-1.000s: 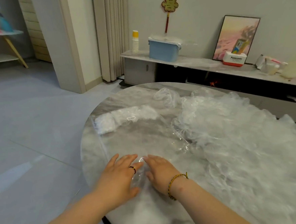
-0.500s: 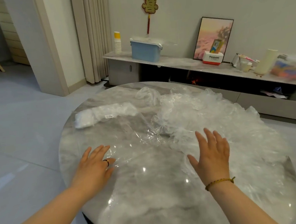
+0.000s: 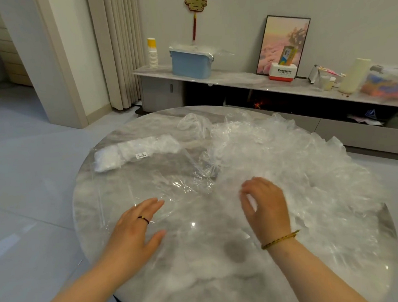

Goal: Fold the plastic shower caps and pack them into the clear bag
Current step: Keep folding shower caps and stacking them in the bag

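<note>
Shower caps (image 3: pixel 288 168) of thin crinkled clear plastic lie in a loose heap covering the table from about twelve o'clock round to four o'clock. At the heap's near edge, the right hand (image 3: pixel 265 205) hovers palm down with its fingers curled and slightly apart; a gold-coloured bracelet (image 3: pixel 280 239) circles the wrist. Whether the fingertips have caught any plastic cannot be told, as they are blurred.

Toward ten o'clock lies the clear bag (image 3: pixel 148 178), flat and wide on the tabletop. At its far end, packed inside, sits a white bundle of folded caps (image 3: pixel 136 150) with a small printed label on the film above it. The rest of the bag looks flat and see-through.

At about eight o'clock the left hand (image 3: pixel 137 228) rests flat on the near edge of the bag, fingers stretched out and close together, thumb spread, gripping nothing. A dark ring sits on one finger.

All this rests on a round marble table (image 3: pixel 202 280), grey and white and glossy.

Beyond the table at twelve o'clock, a low shelf (image 3: pixel 235 78) along the wall bears a blue lidded tub (image 3: pixel 190 64), a stack of paper cups (image 3: pixel 152 54) to its left, and a framed picture (image 3: pixel 282 43) leaning on the wall.
</note>
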Motion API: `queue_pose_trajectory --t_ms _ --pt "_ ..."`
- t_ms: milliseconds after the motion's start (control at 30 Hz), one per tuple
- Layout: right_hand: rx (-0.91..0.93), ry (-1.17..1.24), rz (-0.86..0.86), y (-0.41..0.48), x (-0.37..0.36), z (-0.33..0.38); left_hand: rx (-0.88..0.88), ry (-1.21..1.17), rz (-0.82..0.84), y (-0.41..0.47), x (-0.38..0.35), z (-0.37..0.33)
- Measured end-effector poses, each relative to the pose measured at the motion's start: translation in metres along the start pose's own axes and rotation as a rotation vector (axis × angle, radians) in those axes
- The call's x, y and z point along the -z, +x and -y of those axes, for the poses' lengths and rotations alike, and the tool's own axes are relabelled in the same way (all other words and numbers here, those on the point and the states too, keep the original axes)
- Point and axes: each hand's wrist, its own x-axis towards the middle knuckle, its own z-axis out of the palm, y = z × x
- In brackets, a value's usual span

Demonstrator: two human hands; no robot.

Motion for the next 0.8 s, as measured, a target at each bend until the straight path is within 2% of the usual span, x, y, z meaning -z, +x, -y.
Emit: queue_pose_trajectory --t_ms 67,200,300,400,633,800 --pt "0.169 0.124 0.058 -0.01 -0.008 0.022 -0.067 -0.04 0.018 -0.004 0.002 -0.009" --pt "0.367 0.241 0.23 -0.045 -0.023 0.042 -0.341 0.116 0.082 -0.012 -0.005 -0.002" --pt "0.406 0.27 0.358 -0.062 -0.02 0.041 -0.528 0.267 0.189 -0.014 -0.011 0.001" --pt "0.4 0.186 0.476 -0.074 -0.013 0.034 -0.628 0.401 0.234 -0.015 -0.017 -0.003" --pt "0.4 0.036 0.536 -0.092 0.009 0.02 -0.594 0.266 0.303 -0.009 -0.015 -0.006" --pt "0.383 0.051 0.384 -0.101 0.01 0.029 -0.534 0.261 0.332 -0.009 -0.016 -0.008"
